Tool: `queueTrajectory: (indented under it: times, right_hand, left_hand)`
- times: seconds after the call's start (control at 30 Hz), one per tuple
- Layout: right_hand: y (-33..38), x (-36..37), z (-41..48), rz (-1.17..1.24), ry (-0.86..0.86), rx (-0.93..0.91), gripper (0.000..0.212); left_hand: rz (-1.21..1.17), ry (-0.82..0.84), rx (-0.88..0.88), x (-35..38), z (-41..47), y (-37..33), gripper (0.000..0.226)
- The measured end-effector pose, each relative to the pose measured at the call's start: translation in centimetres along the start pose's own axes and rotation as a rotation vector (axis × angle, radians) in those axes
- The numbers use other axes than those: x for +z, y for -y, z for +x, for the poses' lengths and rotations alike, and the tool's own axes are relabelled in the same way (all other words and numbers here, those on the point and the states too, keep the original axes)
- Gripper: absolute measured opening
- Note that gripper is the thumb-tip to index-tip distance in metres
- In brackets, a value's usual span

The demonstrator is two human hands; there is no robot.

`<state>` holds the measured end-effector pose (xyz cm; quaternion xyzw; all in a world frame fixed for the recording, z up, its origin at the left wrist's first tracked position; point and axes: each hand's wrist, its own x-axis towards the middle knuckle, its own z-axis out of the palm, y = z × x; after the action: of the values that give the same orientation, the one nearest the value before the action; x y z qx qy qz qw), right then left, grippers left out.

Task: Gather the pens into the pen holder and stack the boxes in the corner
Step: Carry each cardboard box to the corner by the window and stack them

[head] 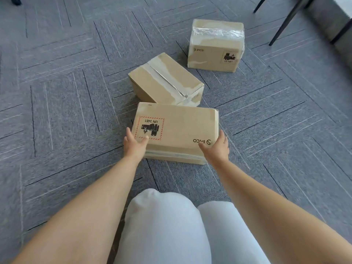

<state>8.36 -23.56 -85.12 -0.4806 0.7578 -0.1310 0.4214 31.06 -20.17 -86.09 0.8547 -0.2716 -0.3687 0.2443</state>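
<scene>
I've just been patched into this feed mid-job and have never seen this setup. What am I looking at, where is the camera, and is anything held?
No machine here: the single picture comes from a camera on a person's head, looking down past their knees. Three cardboard boxes lie on grey carpet: the nearest box, the middle box, the far box. The left hand and right hand touch opposite sides of the nearest box, fingers straight, thumbs on top. It seems to rest on the carpet. No pens in view.
</scene>
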Motion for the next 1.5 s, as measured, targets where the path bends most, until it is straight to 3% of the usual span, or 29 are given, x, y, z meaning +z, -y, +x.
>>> queueTrajectory:
  times: [0.1,0.27,0.43,0.87,1.17,1.5]
  right_hand:
    - [-1.4,0.7,0.5,0.164,0.034,0.051,0.1]
    - [-2.1,0.6,0.8,0.252,0.045,0.077,0.083]
    - [-0.7,-1.3,0.9,0.313,0.011,0.059,0.082]
    - [10.1,-17.2,-9.7,0.284,-0.247,0.002,0.083]
    - [19.2,-30.8,-19.1,0.356,-0.377,0.008,0.084]
    - [19.7,-41.4,-26.9,0.511,-0.623,0.061,0.085]
  left_hand:
    - [-0.123,-0.023,-0.051,0.6,0.5,1.1,0.085]
    - [-0.229,-0.02,-0.056,1.3,1.5,2.4,0.071]
    - [-0.28,-0.03,-0.014,0.8,1.2,-0.2,0.067]
    - [-0.274,0.104,0.137,-9.4,-10.2,-17.2,0.076]
    - [-0.14,0.186,0.3,-18.1,-19.6,-30.9,0.088]
    - [0.004,0.323,0.49,-17.6,-28.9,-41.4,0.094]
